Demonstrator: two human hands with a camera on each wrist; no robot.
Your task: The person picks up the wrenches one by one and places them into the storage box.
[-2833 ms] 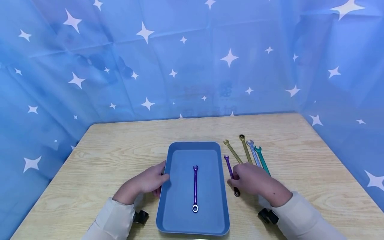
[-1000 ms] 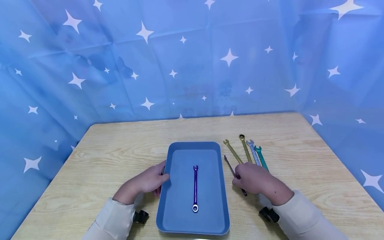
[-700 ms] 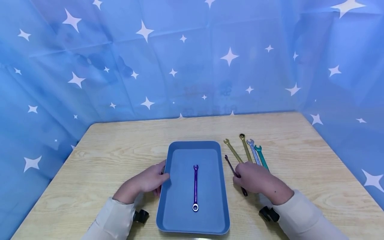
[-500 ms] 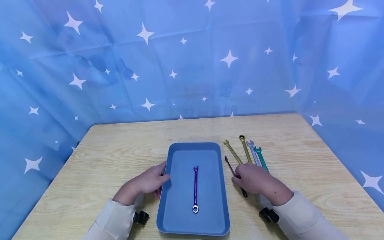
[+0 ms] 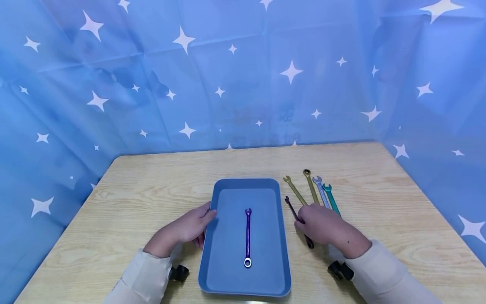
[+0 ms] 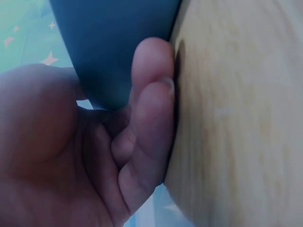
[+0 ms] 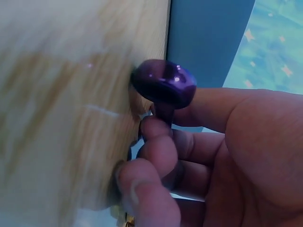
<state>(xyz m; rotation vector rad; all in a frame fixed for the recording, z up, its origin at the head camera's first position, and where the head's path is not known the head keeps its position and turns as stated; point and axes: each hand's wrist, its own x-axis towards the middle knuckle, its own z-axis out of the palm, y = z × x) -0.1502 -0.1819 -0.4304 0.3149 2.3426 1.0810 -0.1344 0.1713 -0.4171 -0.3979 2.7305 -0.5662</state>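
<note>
In the head view a blue rectangular tray (image 5: 228,245) bears one purple combination wrench (image 5: 248,236), its ring end toward me. My left hand (image 5: 190,226) holds the tray's left edge, thumb over the rim and fingers along the outer wall (image 6: 104,42). To the right of the tray, my right hand (image 5: 322,223) grips a second purple combination wrench (image 5: 291,208) by the shank. It is turned on edge, and its rounded end (image 7: 165,82) stands out past the thumb and fingers close over the table in the right wrist view.
Two gold wrenches (image 5: 294,190) (image 5: 311,188), a light-blue wrench (image 5: 322,193) and a green wrench (image 5: 331,200) fan out beyond my right hand, which hides their near ends. The wooden table (image 5: 144,181) reaches back to a blue star-patterned curtain (image 5: 243,76).
Since the earliest frame, my right hand has shifted slightly right and turned its purple wrench from flat onto its edge. My left thumb has moved a little farther up the tray's rim.
</note>
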